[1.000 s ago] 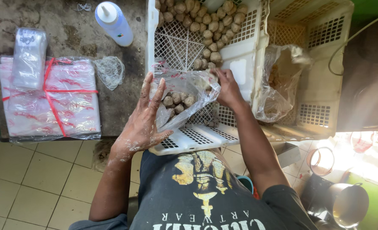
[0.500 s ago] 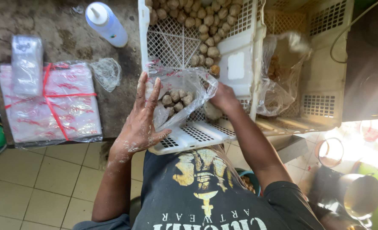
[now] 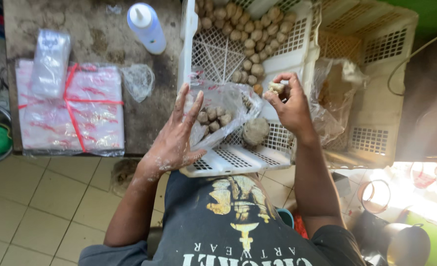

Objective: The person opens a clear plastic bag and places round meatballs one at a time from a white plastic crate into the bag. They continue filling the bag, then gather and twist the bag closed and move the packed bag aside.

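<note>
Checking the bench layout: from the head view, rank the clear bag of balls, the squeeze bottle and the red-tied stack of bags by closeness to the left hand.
1. Clear bag of balls, touching the left hand.
2. Red-tied stack of bags, to its left.
3. Squeeze bottle, top of bench.

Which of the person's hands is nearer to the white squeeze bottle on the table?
Left. The left hand holds a clear plastic bag just below and right of the white squeeze bottle; the right hand is farther right, over the white crate.
</note>
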The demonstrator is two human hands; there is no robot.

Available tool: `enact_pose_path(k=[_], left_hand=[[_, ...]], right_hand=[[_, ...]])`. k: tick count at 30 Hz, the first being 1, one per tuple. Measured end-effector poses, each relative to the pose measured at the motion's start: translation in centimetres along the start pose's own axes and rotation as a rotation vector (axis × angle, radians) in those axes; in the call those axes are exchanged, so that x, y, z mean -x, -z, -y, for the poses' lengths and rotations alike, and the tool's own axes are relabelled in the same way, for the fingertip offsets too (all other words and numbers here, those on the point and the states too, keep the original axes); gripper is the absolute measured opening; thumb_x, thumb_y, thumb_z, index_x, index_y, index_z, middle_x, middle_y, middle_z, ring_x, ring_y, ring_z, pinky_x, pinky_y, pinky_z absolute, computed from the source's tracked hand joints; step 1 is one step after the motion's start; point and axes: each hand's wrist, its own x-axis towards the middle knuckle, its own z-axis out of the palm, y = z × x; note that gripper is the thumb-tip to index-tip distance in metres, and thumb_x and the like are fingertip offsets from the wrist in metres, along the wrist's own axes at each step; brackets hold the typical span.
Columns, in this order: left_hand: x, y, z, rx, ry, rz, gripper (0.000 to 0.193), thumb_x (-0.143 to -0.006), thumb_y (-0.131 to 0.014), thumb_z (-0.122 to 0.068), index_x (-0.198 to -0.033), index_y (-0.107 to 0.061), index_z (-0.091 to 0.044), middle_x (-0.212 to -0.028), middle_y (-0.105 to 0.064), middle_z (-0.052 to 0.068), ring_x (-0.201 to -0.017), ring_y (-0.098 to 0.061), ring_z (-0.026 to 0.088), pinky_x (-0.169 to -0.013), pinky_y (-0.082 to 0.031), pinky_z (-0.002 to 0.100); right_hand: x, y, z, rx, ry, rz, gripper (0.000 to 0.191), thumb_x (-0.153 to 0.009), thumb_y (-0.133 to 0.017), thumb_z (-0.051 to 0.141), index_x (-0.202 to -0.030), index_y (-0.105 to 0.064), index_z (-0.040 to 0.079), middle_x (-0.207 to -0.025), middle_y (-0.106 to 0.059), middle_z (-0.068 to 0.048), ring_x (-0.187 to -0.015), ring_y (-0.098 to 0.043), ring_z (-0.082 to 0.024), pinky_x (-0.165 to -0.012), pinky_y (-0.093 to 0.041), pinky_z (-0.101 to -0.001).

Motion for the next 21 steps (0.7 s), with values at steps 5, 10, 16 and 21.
enact_pose_path(k=[5,10,16,21], left_hand=[[-0.1,0.1,-0.2,-0.009,0.027,0.005,0.144,-0.052,-0.096,-0.017,-0.162,-0.004,-0.026,-0.169,0.007,0.012,-0.155,-0.017,0.046,-0.120,-0.034,0.052],[-0.1,0.2,-0.1,0.008,0.038,0.009,0.142,-0.051,-0.096,-0.017,-0.162,-0.008,-0.026,-0.169,0.008,0.013,-0.154,-0.017,0.045,-0.120,-0.034,0.051],[-0.1,0.2,0.6,0.051,-0.023,-0.022,0.136,-0.055,-0.093,-0.013,-0.163,-0.010,-0.022,-0.170,0.005,0.016,-0.156,-0.017,0.045,-0.124,-0.029,0.051],[-0.2,0.3,0.6,0.045,-0.013,0.000,0.134,-0.055,-0.092,-0.013,-0.162,-0.012,-0.021,-0.169,0.005,0.017,-0.155,-0.016,0.046,-0.123,-0.029,0.051]], right_hand=[[2.3,-4.2,5.1,0.014,0.188,0.553,0.033,-0.095,-0.070,0.011,-0.124,-0.055,0.012,-0.097,-0.067,-0.001,-0.090,-0.066,-0.013,-0.078,-0.056,-0.0270],[1.0,-6.4,6.3,0.195,0.117,0.536,0.063,-0.090,-0.064,0.007,-0.150,-0.055,0.022,-0.087,-0.056,-0.002,-0.075,-0.054,-0.012,-0.071,-0.051,-0.0303],[-0.7,0.8,0.4,0.548,-0.100,0.641,0.028,-0.095,-0.064,0.018,-0.121,-0.073,0.013,-0.103,-0.075,-0.008,-0.086,-0.065,-0.018,-0.079,-0.054,-0.0376],[-4.8,0.7,-6.4,0.808,-0.257,0.465,0.035,-0.095,-0.069,0.029,-0.126,-0.071,0.013,-0.122,-0.071,-0.018,-0.108,-0.070,-0.030,-0.097,-0.051,-0.0429]])
